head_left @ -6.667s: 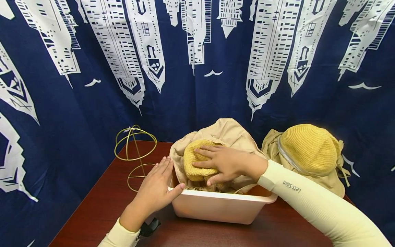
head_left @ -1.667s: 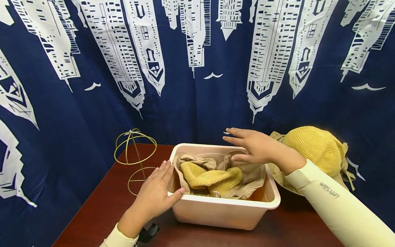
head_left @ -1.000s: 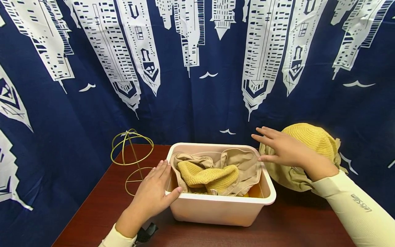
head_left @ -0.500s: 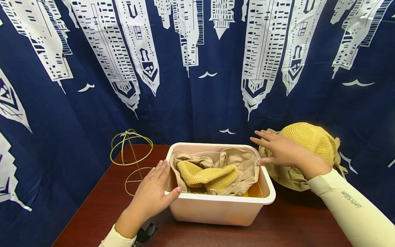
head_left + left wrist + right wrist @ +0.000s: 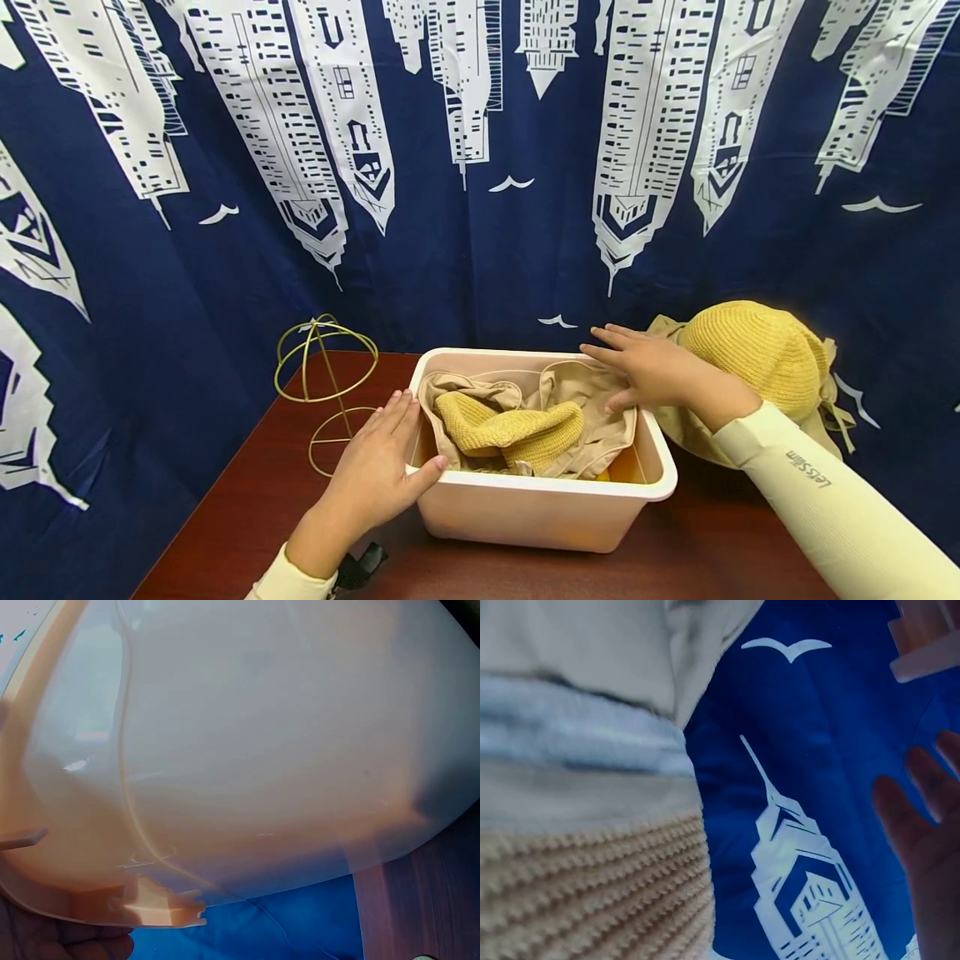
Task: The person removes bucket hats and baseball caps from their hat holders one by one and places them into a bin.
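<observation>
A pale pink plastic bin (image 5: 536,512) stands on the table, with a folded beige and yellow knitted hat (image 5: 510,429) down inside it. My left hand (image 5: 375,462) rests along the bin's left rim, fingers straight and thumb over the front corner. In the left wrist view its fingertips (image 5: 90,949) lie at the bin's rim. My right hand (image 5: 652,367) is at the bin's right rim, fingers spread and holding nothing. Its thumb points down into the bin; whether it touches the hat I cannot tell. Beside it sits a second yellow-crowned hat (image 5: 753,358), large in the right wrist view.
A gold wire stand (image 5: 333,387) rises behind my left hand. The dark red table (image 5: 247,500) ends at a navy curtain (image 5: 465,267) printed with upside-down white buildings. Something orange (image 5: 603,476) shows low inside the bin. A black strap (image 5: 363,567) hangs by my left wrist.
Earlier my right hand pressed on the hat standing above the bin; now the hat lies folded inside. The right hand moved rightward, then slightly back toward the rim. My left hand stayed put.
</observation>
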### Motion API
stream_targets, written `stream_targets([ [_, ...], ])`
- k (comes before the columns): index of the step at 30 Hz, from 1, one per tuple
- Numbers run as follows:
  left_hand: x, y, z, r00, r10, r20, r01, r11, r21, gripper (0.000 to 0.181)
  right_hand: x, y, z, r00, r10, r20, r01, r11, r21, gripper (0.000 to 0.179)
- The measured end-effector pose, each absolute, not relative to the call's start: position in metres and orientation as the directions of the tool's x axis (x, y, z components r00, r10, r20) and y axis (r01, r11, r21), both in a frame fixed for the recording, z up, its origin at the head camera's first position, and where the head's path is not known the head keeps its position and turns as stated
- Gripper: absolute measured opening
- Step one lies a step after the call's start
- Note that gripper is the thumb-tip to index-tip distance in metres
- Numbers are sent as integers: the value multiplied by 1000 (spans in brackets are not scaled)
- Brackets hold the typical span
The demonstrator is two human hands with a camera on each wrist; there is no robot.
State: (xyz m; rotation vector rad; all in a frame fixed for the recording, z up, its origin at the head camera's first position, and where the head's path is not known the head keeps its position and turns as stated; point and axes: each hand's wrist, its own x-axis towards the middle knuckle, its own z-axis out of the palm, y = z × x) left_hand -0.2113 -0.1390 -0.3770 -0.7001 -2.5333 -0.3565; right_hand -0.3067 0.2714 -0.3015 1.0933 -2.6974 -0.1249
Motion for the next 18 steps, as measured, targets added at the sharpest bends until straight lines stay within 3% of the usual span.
stream_targets([
  [10,-212,-139,-379,-742,417,525,546,830,113,83,-294,306,-282,-667,-641,379,-647,751,132,76],
  [18,-212,-138,-378,-749,416,516,542,833,114,84,-280,363,-262,-767,-478,428,-508,860,50,75],
])
